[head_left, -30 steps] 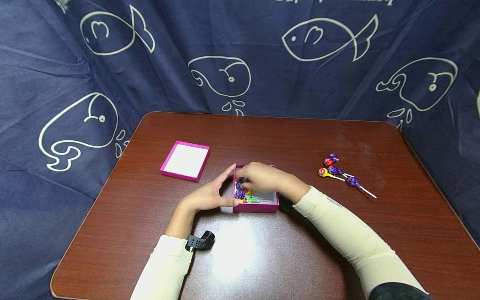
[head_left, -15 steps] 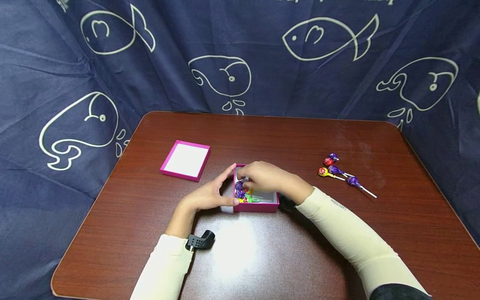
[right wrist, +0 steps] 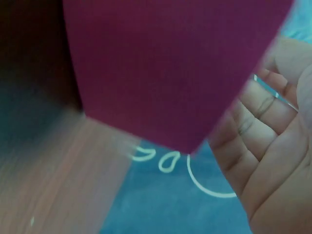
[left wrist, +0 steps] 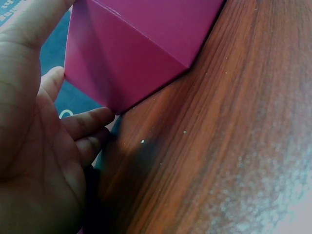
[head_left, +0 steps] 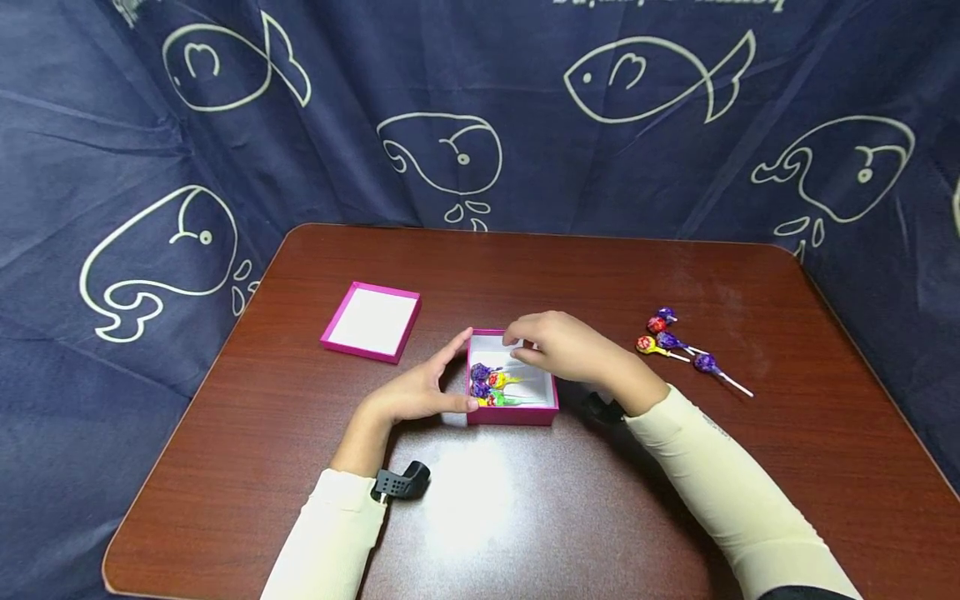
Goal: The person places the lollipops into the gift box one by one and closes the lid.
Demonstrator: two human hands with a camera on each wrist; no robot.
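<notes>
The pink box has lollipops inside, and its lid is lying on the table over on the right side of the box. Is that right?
Not quite: the lid is lying on the table to the left of the pink box, as the head view shows. The box does have lollipops inside.

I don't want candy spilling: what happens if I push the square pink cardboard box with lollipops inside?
The square pink box probably won't tip, since it's low and wide. Its walls look straight, so they're likely stiff. The colourful wrapped lollipops seem unfastened, so might slide.
</notes>
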